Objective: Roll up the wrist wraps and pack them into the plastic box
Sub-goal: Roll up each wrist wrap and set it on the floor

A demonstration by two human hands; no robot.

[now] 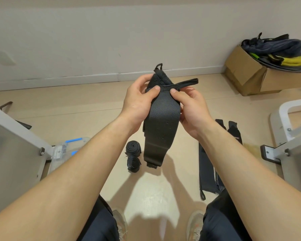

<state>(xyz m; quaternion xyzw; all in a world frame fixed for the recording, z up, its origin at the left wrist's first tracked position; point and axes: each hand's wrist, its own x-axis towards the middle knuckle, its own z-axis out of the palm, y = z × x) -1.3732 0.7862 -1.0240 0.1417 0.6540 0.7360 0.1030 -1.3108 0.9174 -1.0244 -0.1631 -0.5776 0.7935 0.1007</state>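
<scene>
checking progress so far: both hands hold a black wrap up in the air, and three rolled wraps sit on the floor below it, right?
Not three. The head view shows two rolled wraps on the floor. The rest holds: the left hand and right hand hold the black wrap up in the air.

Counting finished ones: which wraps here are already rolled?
The two rolls on the floor, left of the hanging wrap; those at right lie flat.

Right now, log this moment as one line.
both hands pinch wrap top, unrolled | two rolls on floor | flat wraps right | box left
</scene>
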